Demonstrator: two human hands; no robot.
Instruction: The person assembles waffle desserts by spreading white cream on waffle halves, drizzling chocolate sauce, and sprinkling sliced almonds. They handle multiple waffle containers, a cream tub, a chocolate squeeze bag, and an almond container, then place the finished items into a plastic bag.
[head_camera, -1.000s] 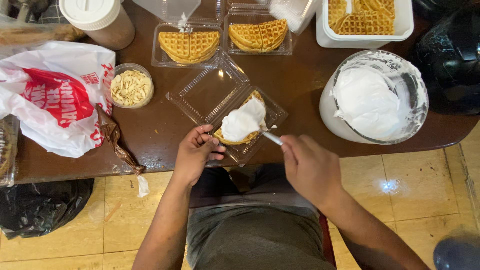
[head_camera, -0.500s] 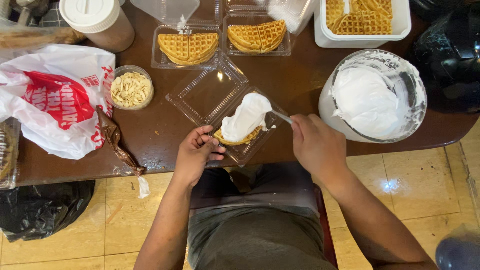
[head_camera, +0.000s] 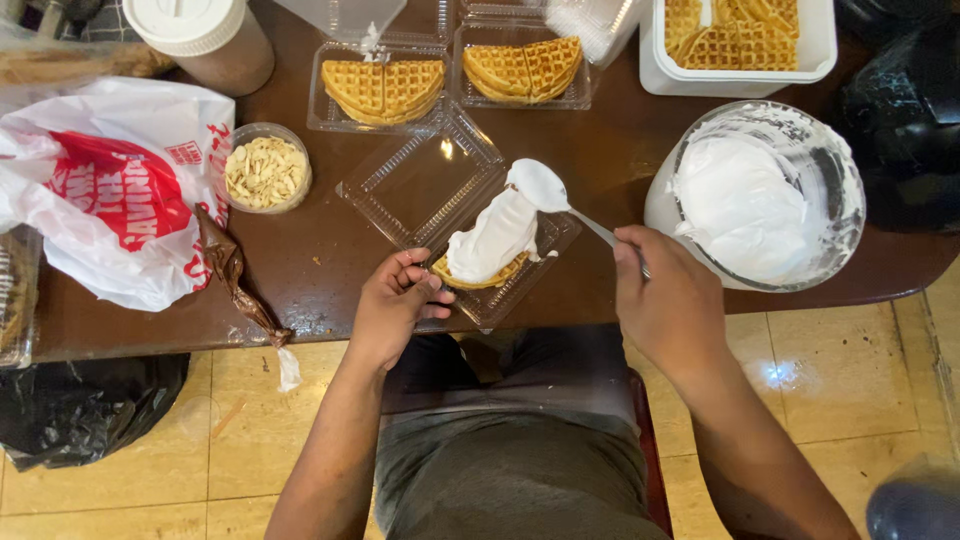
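1. The left hand (head_camera: 392, 308), low in the middle of the frame, pinches the near corner of an open clear clamshell box (head_camera: 455, 215) at the table edge, fingers curled closed on the plastic.
2. The right hand (head_camera: 668, 300), just right of centre, is closed around the handle of a spoon (head_camera: 560, 200); the handle runs up and left from the fist.
3. The spoon's bowl, coated white, sits at the far tip of a thick strip of cream (head_camera: 492, 240), up and left of the right hand.
4. The cream lies on a waffle (head_camera: 478, 276) in the box's right half, between the two hands and just beside the left fingertips.
5. A large glass bowl (head_camera: 830, 160) of cream stands to the right, its near rim touching the right hand.
6. Left of centre stands a small cup of nuts (head_camera: 263, 172), with a white and red plastic bag (head_camera: 110, 190) beyond it.
7. Along the top edge are two more boxed waffles (head_camera: 385, 85), a white tub of waffles (head_camera: 740, 40) and a lidded cup (head_camera: 200, 40).
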